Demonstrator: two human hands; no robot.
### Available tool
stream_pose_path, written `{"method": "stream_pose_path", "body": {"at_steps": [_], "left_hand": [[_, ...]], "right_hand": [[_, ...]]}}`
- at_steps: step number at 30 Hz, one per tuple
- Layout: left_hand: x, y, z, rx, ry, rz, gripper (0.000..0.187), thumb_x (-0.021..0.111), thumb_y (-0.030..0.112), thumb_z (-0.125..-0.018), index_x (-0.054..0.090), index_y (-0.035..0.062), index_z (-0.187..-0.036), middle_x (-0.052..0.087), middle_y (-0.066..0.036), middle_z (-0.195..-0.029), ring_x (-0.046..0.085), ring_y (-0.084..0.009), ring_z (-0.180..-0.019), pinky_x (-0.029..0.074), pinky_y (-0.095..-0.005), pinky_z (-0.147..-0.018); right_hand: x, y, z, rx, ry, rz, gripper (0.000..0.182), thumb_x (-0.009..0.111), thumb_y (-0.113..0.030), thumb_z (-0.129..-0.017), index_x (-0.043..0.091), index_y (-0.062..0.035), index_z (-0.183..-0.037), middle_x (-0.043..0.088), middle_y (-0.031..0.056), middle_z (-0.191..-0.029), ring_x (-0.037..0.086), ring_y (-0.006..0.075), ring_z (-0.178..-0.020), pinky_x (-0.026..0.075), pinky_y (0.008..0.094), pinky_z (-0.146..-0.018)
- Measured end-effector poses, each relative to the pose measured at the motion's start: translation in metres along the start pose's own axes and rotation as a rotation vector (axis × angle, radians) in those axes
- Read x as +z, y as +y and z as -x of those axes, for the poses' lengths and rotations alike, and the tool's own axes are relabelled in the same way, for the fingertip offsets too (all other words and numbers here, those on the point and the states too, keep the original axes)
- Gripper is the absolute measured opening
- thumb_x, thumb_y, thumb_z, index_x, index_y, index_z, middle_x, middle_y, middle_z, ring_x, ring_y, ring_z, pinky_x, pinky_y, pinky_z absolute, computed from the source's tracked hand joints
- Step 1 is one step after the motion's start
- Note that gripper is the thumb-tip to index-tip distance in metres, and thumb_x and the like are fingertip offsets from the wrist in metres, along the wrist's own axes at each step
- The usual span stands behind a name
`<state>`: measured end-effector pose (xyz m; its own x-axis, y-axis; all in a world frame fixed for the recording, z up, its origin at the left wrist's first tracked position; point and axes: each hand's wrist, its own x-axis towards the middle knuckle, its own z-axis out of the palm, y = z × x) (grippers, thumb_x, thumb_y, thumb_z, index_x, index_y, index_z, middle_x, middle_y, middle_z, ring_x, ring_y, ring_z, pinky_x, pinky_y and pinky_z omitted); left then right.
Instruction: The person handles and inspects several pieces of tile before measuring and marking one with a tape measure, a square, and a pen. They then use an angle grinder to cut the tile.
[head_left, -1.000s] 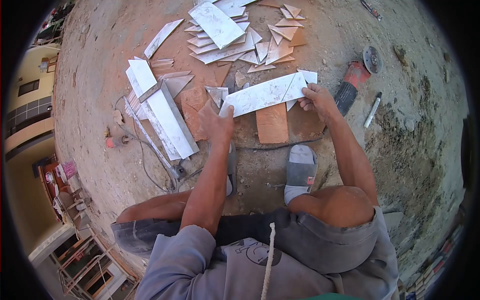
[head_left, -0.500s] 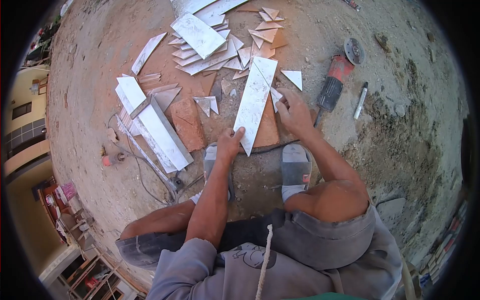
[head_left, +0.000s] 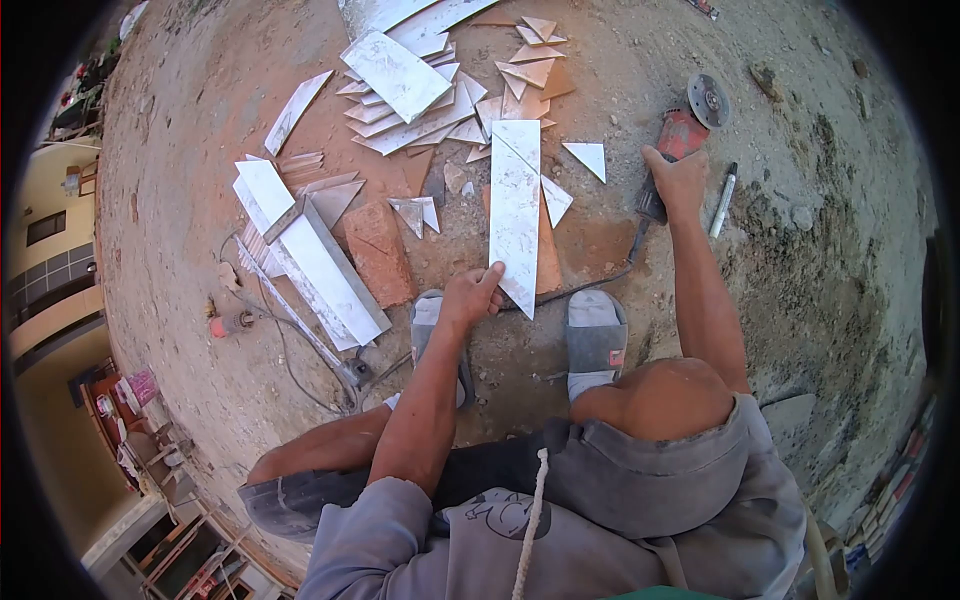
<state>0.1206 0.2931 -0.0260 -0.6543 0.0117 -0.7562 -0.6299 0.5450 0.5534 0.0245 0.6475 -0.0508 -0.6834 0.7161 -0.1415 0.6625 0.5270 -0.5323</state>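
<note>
My left hand (head_left: 474, 298) grips the lower end of a long white tile strip (head_left: 515, 210), thumb on top. The strip has a slanted near end and a thin diagonal line near its far end, and it lies over a reddish brick (head_left: 547, 262). My right hand (head_left: 680, 182) is wrapped round the body of a red and black angle grinder (head_left: 683, 135), whose round disc (head_left: 708, 101) points away from me. Beside the strip's right edge rests a small white triangular tile piece (head_left: 555, 200). A marker (head_left: 723, 200) lies just right of my right hand.
A pile of cut tiles (head_left: 400, 80) spreads at the far side. To the left are stacked tile strips (head_left: 310, 255), another brick (head_left: 376, 252) and a tile cutter's metal rail (head_left: 300, 325). A power cord (head_left: 600, 282) runs along the dirt before my sandalled feet.
My right hand has left the small triangular piece and moved right onto the angle grinder. The tile strip has turned more upright in view, still in my left hand.
</note>
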Motion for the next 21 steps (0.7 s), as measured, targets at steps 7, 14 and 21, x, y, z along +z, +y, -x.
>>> {"method": "stream_pose_path", "body": {"at_steps": [7, 14, 21], "left_hand": [[-0.003, 0.009, 0.009, 0.036, 0.218, -0.184, 0.063, 0.056, 0.058, -0.09, 0.068, -0.002, -0.078, 0.067, -0.012, -0.068, 0.067, -0.0198, -0.069, 0.05, -0.0343, -0.066], [0.055, 0.122, 0.096, 0.561, -0.058, 0.124, 0.073, 0.067, 0.059, -0.084, 0.055, -0.0053, -0.116, 0.066, -0.013, -0.099, 0.065, -0.0167, -0.081, 0.052, -0.031, -0.073], [0.046, 0.132, 0.159, 0.761, -0.34, 0.622, 0.081, 0.075, 0.055, -0.078, 0.046, -0.004, -0.126, 0.061, -0.011, -0.103, 0.063, -0.0149, -0.094, 0.053, -0.0316, -0.078]], "right_hand": [[-0.04, -0.002, 0.004, -0.096, -0.259, -0.383, 0.05, 0.076, -0.028, -0.07, 0.06, 0.0081, -0.1, 0.066, 0.0146, -0.085, 0.066, 0.0268, -0.071, 0.053, 0.0382, -0.066], [-0.131, -0.071, 0.138, -0.06, -0.568, -0.845, 0.033, 0.075, -0.026, -0.075, 0.064, 0.0004, -0.093, 0.061, 0.003, -0.075, 0.057, 0.013, -0.059, 0.045, 0.0292, -0.055], [-0.181, -0.106, 0.173, -0.312, -0.52, -0.769, 0.065, 0.073, -0.045, -0.082, 0.051, 0.0036, -0.12, 0.06, 0.0116, -0.103, 0.06, 0.0131, -0.081, 0.049, 0.0275, -0.07]]}}
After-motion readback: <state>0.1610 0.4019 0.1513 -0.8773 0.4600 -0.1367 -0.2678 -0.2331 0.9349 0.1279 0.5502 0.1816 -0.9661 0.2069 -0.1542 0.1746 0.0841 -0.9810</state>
